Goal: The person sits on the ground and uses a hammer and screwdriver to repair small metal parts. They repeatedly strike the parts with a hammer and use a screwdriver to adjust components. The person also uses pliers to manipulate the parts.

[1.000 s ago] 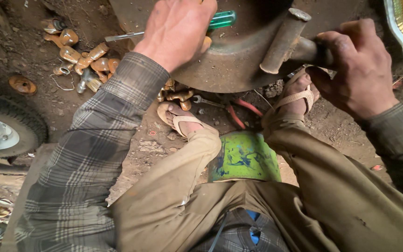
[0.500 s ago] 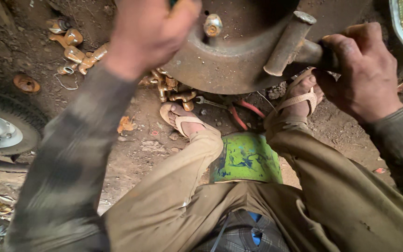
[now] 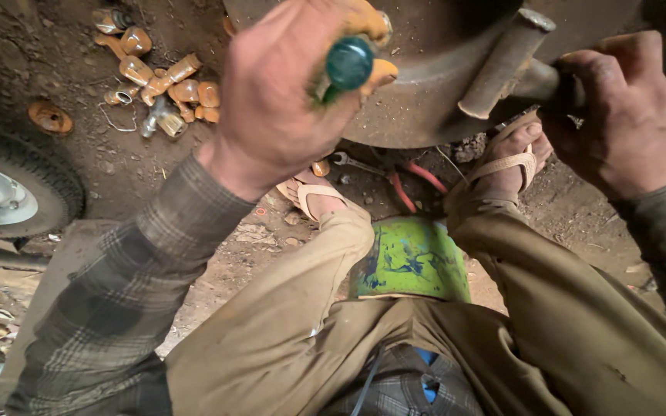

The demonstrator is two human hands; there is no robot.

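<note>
The left hand [image 3: 283, 100] is clenched around a screwdriver [image 3: 348, 65], whose round green handle end points up toward the camera; its shaft is hidden behind the fist. The tool sits raised in front of a big rusty metal drum [image 3: 425, 85] that fills the top middle of the view. The right hand [image 3: 626, 115] is closed on a dark bar [image 3: 556, 81] at the drum's right side, just beside a thick metal stud [image 3: 502, 62] that juts out from the drum at a tilt.

Below the drum, both sandalled feet rest on the dirt, with a wrench [image 3: 352, 162] and red-handled pliers [image 3: 414, 181] lying between them. A green, paint-smeared container [image 3: 410, 258] stands between the knees; what it holds cannot be made out. To the upper left, a loose heap of brassy nuts and fittings [image 3: 159, 81] lies on the ground, not in any vessel. A tyre with a pale wheel [image 3: 9, 192] sits at the left edge.
</note>
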